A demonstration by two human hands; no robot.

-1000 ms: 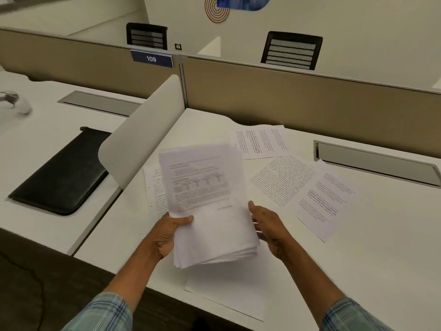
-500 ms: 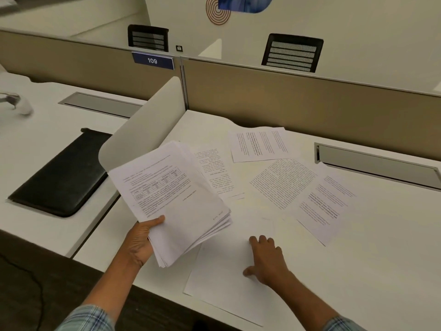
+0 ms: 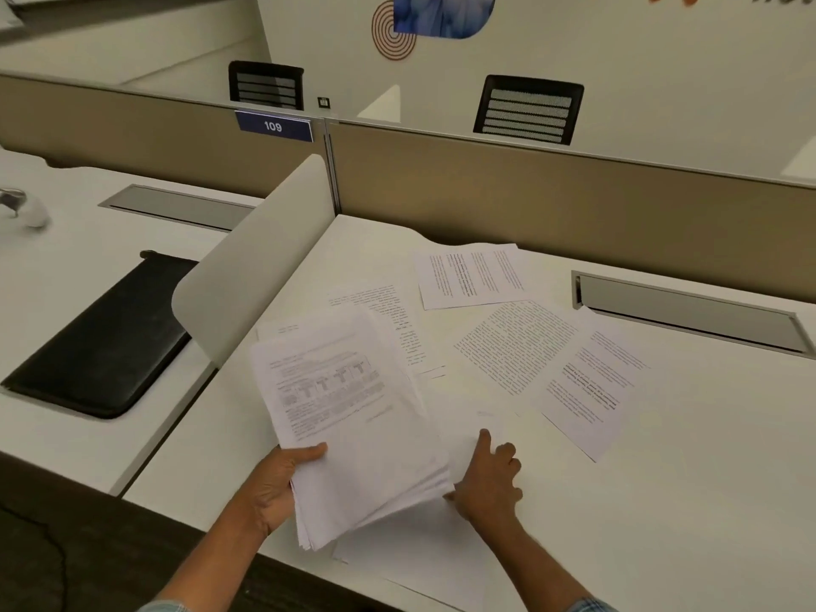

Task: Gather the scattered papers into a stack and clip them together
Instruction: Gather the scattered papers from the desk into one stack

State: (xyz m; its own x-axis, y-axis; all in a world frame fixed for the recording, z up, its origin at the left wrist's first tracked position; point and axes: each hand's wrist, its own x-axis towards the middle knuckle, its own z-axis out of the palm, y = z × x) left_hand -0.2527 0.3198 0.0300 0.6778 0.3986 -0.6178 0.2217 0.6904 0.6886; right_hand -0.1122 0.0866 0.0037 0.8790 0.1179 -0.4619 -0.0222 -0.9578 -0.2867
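Observation:
My left hand (image 3: 282,483) grips a thick stack of printed papers (image 3: 353,417) by its lower left corner, held slightly above the white desk (image 3: 684,479). My right hand (image 3: 485,477) rests palm down, fingers apart, on a blank sheet (image 3: 419,563) at the desk's front edge, with its thumb at the stack's right edge. Loose printed sheets lie beyond: one at the back (image 3: 472,276), two overlapping at the right (image 3: 516,346) (image 3: 591,386), and one partly under the stack (image 3: 397,320). No clip is visible.
A curved white divider panel (image 3: 247,276) stands left of the stack. Beyond it, a black folder (image 3: 101,342) lies on the neighbouring desk. A metal cable tray lid (image 3: 689,311) sits at the back right, below the tan partition (image 3: 530,201).
My left hand has swung the stack from the left back over the blank sheet. My right hand has slid a little up and left, and now meets the stack's right edge.

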